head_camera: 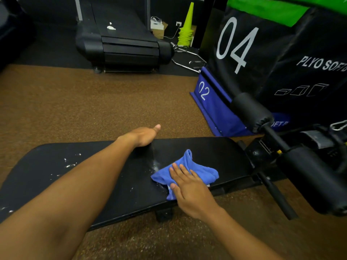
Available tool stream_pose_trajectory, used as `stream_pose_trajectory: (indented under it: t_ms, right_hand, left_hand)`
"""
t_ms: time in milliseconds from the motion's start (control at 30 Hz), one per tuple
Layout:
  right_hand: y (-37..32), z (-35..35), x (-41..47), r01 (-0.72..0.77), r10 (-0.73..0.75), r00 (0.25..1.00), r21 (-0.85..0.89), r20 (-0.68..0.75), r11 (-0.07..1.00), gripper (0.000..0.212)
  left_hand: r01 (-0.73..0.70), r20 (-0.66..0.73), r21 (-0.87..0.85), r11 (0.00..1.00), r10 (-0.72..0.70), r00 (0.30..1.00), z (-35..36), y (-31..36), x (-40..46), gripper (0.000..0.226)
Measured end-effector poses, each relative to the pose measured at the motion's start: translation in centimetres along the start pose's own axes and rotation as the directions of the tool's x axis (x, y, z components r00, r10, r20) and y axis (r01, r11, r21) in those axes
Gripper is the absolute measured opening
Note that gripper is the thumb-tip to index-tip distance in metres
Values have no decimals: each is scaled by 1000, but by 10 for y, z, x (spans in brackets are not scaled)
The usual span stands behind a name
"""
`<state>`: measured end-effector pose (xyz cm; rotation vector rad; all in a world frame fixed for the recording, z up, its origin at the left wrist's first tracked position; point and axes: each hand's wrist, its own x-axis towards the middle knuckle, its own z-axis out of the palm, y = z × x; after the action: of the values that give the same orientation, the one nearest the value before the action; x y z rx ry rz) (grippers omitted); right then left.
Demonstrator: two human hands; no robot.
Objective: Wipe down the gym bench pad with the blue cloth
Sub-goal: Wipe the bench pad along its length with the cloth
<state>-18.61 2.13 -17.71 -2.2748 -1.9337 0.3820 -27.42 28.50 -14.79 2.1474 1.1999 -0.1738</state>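
On the black gym bench pad (206, 152), near its right end, the crumpled blue cloth (195, 171) is pressed flat by the right hand (189, 192), fingers (180, 171) straight and slightly spread. The far edge is gripped by the left hand (144, 136), its fingers hidden behind the pad, thumb extended.

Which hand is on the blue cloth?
The right hand, its flat fingers pressing the blue cloth. The left hand rests at the bench pad's far edge.
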Motion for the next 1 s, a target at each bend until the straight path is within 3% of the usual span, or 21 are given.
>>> stream_pose_trajectory:
  t_ms: [100, 267, 333, 567, 767, 1000]
  right_hand:
    - [-11, 7, -21, 63, -63, 998, 34, 19, 997, 88]
    - [-27, 17, -13, 90, -93, 994, 58, 53, 994, 75]
    - [-31, 19, 8, 89, -90, 996, 29, 21, 996, 74]
    - [-34, 16, 96, 34, -35, 999, -43, -40, 998, 59]
    - [-36, 10, 146, -58, 57, 996, -9, -66, 998, 59]
    - [-42, 5, 151, -114, 117, 991, 54, -66, 992, 65]
  left_hand:
    - [16, -10, -18, 1000, -17, 1000, 1, -3, 1, 96]
    - [-10, -4, -26, 1000, 10, 1000, 1, -7, 12, 108]
    - [-29, 6, -41, 999, 30, 1000, 0, -7, 15, 101]
    - [-68, 72, -124, 990, 77, 994, -8, -6, 20, 85]
    - [-63, 141, -378, 924, 125, 982, -9, -14, 32, 82]
    - [-72, 132, -400, 914, 135, 982, -6, -22, 26, 82]
